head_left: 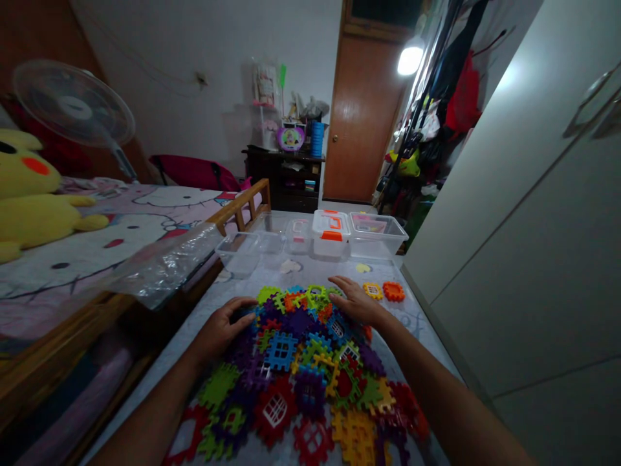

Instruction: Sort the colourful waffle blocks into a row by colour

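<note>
A wide heap of colourful plastic interlocking building tiles (298,323) lies on the table in front of me, in green, purple, blue, red, yellow and orange. Some tiles have white window grids. My left hand (228,323) rests against the heap's left far edge, fingers stretched and slightly curved. On the opposite side my right hand (354,299) touches the heap's right far edge with its fingers apart. Neither hand grips a tile that I can see. A yellow window tile (372,290) and an orange tile (393,292) lie apart, to the right of my right hand.
Clear plastic boxes stand along the table's far end, among them a lidded box with orange clips (331,233) and an open bin (378,236). A bed with a wooden rail (242,207) borders the left side; a white cabinet (514,259) stands at the right.
</note>
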Demonstrator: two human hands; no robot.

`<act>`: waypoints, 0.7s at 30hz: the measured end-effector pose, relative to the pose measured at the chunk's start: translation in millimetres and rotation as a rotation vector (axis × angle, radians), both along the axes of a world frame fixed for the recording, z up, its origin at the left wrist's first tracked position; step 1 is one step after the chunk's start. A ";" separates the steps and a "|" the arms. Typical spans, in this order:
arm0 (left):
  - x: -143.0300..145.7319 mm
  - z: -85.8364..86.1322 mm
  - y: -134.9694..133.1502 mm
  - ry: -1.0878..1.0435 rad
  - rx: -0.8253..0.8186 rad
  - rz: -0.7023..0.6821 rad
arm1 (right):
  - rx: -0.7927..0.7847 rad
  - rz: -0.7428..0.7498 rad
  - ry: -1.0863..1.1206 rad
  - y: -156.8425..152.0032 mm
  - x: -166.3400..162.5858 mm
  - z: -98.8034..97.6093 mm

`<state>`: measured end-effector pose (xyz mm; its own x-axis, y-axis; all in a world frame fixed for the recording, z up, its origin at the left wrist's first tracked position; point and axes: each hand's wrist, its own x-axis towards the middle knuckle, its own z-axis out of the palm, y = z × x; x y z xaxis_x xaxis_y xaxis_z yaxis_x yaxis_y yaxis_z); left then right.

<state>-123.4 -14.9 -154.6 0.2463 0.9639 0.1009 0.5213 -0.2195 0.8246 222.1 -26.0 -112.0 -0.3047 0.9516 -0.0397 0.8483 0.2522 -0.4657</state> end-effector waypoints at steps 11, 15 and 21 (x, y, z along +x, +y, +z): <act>-0.7 -12.1 2.4 -0.023 0.071 -0.077 | -0.086 0.090 -0.101 23.0 -59.3 -8.4; 1.1 -14.4 0.4 0.014 0.035 -0.096 | -0.056 0.118 -0.117 7.9 -69.2 -7.3; 2.2 -10.3 -2.3 0.025 -0.029 -0.100 | -0.056 0.197 -0.077 -2.6 -74.3 -3.2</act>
